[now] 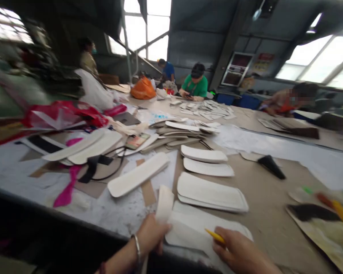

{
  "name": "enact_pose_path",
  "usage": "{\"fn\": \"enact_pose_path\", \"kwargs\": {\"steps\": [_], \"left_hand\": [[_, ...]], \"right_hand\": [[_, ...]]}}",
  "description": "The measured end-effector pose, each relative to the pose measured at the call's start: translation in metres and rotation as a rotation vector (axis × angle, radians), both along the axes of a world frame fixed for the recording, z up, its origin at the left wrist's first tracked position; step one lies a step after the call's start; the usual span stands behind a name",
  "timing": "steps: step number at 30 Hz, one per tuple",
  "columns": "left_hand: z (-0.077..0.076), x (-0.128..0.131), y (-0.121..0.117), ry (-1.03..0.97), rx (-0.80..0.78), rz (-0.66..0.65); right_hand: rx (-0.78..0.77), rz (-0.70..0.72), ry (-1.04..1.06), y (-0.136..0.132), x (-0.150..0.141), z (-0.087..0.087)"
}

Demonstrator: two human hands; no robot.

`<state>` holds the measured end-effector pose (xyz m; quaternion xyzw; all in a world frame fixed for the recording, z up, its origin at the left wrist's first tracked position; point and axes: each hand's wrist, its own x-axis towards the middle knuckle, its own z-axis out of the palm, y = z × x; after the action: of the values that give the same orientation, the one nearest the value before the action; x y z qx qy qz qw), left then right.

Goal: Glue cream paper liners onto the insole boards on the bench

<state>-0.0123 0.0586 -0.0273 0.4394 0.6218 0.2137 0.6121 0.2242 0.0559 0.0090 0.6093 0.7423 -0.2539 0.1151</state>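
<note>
At the near edge of the table, my left hand (pixel 152 231) is closed around a narrow white strip (pixel 164 203) that stands up from the fingers. My right hand (pixel 236 245) grips a slim yellow pen-like tool (pixel 214 234), its tip pointing left; its exact kind is blurred. Below and between both hands lies a wide white panel (pixel 205 220) with rounded corners. Just beyond it is a small stack of white panels (pixel 211 192), and two narrower curved panels (pixel 208 167) lie farther up.
Left are a long white panel (pixel 138 175), black straps (pixel 93 167) and red plastic bags (pixel 60 114). A pile of curved pieces (pixel 177 133) sits mid-table. Right are a black wedge-shaped piece (pixel 271 166) and a beige bag (pixel 326 228). Several people work around the table, one in green (pixel 198 87).
</note>
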Motion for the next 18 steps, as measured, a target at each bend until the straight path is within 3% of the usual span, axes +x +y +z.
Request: {"fn": "enact_pose_path", "kwargs": {"steps": [4, 8, 12, 18], "left_hand": [[-0.01, -0.003, 0.002, 0.009, -0.04, -0.019], [-0.002, -0.007, 0.001, 0.006, 0.0, 0.01], [0.005, -0.005, -0.002, 0.014, 0.009, 0.032], [-0.003, -0.006, -0.002, -0.005, -0.032, 0.078]], "right_hand": [[-0.033, -0.149, 0.056, -0.022, 0.014, 0.015], [0.082, -0.247, 0.064, -0.031, 0.018, 0.017], [0.139, -0.29, -0.003, -0.026, 0.017, 0.012], [0.164, -0.27, -0.194, -0.012, 0.011, 0.007]]}}
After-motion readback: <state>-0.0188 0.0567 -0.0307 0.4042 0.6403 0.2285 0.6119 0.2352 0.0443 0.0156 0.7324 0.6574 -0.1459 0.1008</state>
